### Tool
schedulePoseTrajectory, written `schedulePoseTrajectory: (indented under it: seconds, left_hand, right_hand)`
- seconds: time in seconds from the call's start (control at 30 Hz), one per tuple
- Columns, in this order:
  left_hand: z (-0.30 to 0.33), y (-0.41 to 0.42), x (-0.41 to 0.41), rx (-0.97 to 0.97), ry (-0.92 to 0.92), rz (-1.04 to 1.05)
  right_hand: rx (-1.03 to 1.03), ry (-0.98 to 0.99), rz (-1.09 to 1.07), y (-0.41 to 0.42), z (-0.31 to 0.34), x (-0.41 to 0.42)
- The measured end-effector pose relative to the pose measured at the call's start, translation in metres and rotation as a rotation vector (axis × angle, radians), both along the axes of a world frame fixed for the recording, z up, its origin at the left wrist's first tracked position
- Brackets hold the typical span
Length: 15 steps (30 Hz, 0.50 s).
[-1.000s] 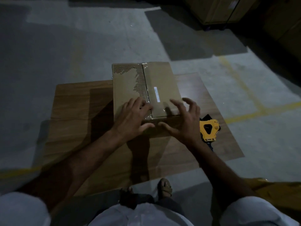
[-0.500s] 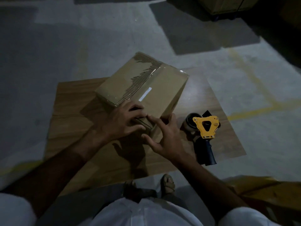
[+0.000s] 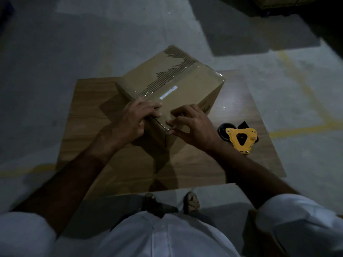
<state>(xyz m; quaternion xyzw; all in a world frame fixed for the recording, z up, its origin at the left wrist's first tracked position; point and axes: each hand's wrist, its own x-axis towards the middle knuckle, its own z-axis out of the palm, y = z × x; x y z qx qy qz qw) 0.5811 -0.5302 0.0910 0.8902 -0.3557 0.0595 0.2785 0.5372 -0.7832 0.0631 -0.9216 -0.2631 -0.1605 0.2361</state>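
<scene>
Left grip (image 3: 136, 117): fingers curled over the near top edge of the cardboard box (image 3: 185, 89), grasping it. Right grip (image 3: 194, 125): bent fingers and thumb pinch the box's near corner, just beside the left grip. The box extends away from both grips and rests on the wooden surface (image 3: 89, 112). A yellow tape dispenser (image 3: 240, 139) lies near the right grip's outer side, not touching it.

A wood-grain surface (image 3: 87, 130) stands on the grey concrete floor (image 3: 92, 43) (yellow lines (image 3: 297, 132) are painted across it). On the surface a cardboard box (image 3: 185, 86) sits turned cornerwise, far of centre. A yellow tape dispenser (image 3: 241, 139) lies near the right edge.
</scene>
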Motion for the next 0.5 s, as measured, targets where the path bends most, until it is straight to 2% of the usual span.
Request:
schedulePoseTrajectory:
  seconds: [0.1, 0.17, 0.33, 0.5]
  left_hand:
    - [-0.016, -0.009, -0.023, -0.168, 0.131, 0.163]
    - [-0.030, -0.017, -0.045, -0.242, 0.163, 0.199]
    - [-0.047, -0.038, -0.049, -0.294, 0.054, 0.326]
    - [-0.061, -0.035, -0.052, -0.276, -0.006, 0.279]
  right_hand:
    - [0.104, -0.060, -0.036, 0.013, -0.013, 0.002]
    - [0.109, -0.048, -0.041, 0.015, -0.016, 0.001]
    - [0.044, 0.035, 0.008, 0.009, -0.002, 0.003]
    - [0.049, 0.089, 0.142, -0.005, 0.010, 0.023]
